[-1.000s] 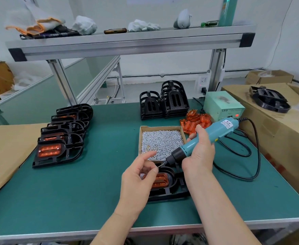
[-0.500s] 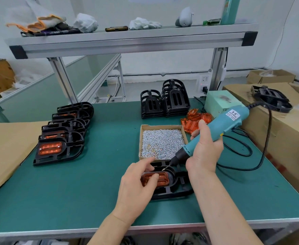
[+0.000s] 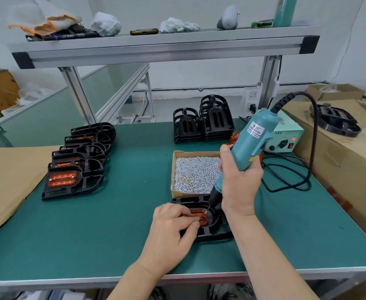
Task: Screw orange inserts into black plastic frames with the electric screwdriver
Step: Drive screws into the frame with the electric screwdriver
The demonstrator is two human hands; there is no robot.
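A black plastic frame (image 3: 210,231) lies near the table's front edge with an orange insert (image 3: 200,216) seated in it. My left hand (image 3: 173,226) rests on the frame, its fingers curled and pressing down on the insert. My right hand (image 3: 239,185) grips the teal electric screwdriver (image 3: 250,146), held nearly upright, with the bit tip touching the insert's upper right corner. A cardboard box of small silver screws (image 3: 196,173) sits just behind the frame.
Finished frames with orange inserts (image 3: 73,167) overlap in a row at left. Empty black frames (image 3: 203,122) stand stacked at the back, loose orange inserts (image 3: 235,137) beside them. A green power supply (image 3: 286,139) and its black cable (image 3: 290,182) lie at right, beside cardboard boxes (image 3: 338,144).
The screwdriver has swung from a slant to nearly upright, its bit coming down onto the insert. My left hand has lowered from near the bit and curled onto the insert.
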